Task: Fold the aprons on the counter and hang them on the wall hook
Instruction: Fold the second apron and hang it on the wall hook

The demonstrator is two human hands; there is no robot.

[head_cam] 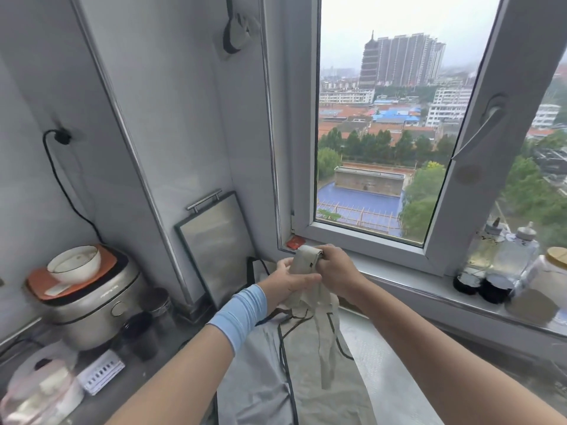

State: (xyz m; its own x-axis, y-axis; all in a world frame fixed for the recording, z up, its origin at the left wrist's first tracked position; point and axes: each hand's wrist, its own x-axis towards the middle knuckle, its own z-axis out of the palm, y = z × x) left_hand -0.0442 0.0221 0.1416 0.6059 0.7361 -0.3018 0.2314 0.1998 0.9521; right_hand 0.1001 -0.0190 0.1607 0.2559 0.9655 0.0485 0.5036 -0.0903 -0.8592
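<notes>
A folded beige apron bundle (304,261) is lifted above the counter, its straps hanging down. My left hand (287,280) grips the bundle from the left and below. My right hand (334,268) grips its top right edge. A grey apron (260,372) with dark trim lies spread on the counter under my arms. High on the wall panel sits a grey wall hook (237,30).
A rice cooker (92,305) with a bowl (75,262) on top stands at the left, dark cups (139,334) beside it. A metal tray (214,246) leans on the wall. Jars and bottles (503,265) line the windowsill at right. The window sash (478,142) swings inward.
</notes>
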